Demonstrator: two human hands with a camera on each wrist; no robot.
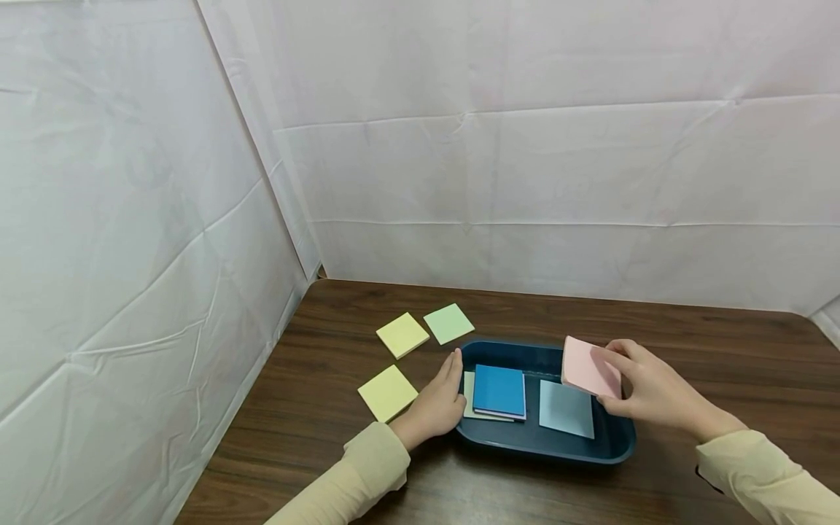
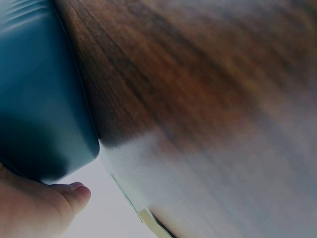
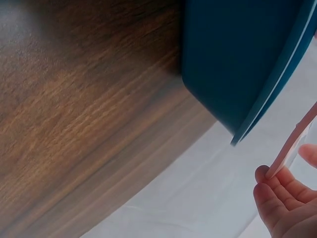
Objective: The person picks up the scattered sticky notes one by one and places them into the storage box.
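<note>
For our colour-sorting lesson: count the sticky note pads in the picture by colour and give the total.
Yellow pads: 2
Green pad: 1
Dark blue pad: 1
Light blue pad: 1
Pink pad: 1
Pale pad under the dark blue one: 1
Total: 7

A person's two forearms enter from the bottom of the head view, each in a pale cream-yellow long sleeve of soft fabric. The left sleeve (image 1: 354, 481), at lower centre-left, ends in a gathered cuff at the wrist; the right sleeve (image 1: 768, 477), in the lower right corner, ends likewise. Both hands are bare.
</note>
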